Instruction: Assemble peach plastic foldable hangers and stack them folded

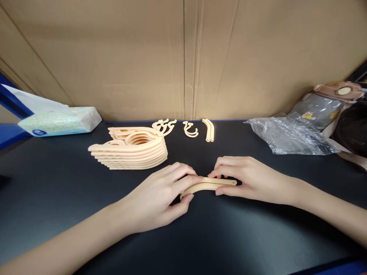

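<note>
Near the middle of the black table [206, 244], a pair of cream curved hanger arms [205, 186] is held between two bare hands. The left hand [160, 191] is clamped on their left end, thumb in front and fingers over the top; the right hand [252, 173] pinches the right half between thumb and fingertips, leaving the tip with its small hole showing. Because the arms are slim and look smooth, uneven pressure from the two thumbs could make one slide along the other or spring out of the grip. Twisting the hands against each other might strain the narrow ends. Whether the arms join at the left end cannot be told, as fingers hide it. Just beyond the left hand sits a stack of cream hanger frames [129, 156]; a knuckle swinging outward could knock it askew, since the layers appear merely to rest on one another. Further back, loose hooks [191, 135] and another pair of curved arms [208, 131] lie near the cardboard [114, 57], where a careless reach could scatter them, the hooks being small and probably light
</note>
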The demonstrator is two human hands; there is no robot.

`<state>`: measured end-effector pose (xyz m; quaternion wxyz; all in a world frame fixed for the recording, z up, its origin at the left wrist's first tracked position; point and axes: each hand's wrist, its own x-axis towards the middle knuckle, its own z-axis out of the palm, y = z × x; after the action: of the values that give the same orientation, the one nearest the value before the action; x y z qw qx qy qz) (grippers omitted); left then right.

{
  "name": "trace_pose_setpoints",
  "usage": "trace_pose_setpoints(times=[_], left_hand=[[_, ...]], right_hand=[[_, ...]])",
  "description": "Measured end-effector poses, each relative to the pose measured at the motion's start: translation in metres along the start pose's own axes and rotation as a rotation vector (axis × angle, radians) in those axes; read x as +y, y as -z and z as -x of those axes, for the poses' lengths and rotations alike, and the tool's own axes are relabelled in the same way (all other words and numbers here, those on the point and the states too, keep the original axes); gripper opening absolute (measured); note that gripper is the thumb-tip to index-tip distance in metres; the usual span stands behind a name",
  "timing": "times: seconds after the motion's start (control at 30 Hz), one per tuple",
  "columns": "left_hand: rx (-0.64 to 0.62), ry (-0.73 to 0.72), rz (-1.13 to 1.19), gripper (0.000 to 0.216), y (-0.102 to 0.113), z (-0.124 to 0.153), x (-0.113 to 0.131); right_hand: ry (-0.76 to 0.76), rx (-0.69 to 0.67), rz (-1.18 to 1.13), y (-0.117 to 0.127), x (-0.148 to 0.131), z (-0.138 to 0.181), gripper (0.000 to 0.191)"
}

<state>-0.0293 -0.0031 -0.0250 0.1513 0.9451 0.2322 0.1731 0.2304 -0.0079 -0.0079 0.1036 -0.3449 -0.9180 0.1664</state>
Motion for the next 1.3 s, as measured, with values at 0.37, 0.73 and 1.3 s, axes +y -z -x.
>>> trace_pose_setpoints(times=[0.37,0.73,1.3], left_hand=[[0.005,-0.020,-0.025,0.033,0.000,0.001,0.001],[-0.004,-0.025,-0.002,0.032,0.002,0.000,0.000],[-0.003,-0.061,0.000,0.033,0.004,0.000,0.002]], right_hand=[[-0.152,0.272,0.044,0.015,0.011,0.000,0.031],[-0.105,0.300,0.468,0.027,0.027,-0.034,0.019],[-0.059,0.205,0.561,0.010,0.052,-0.113,0.021]])
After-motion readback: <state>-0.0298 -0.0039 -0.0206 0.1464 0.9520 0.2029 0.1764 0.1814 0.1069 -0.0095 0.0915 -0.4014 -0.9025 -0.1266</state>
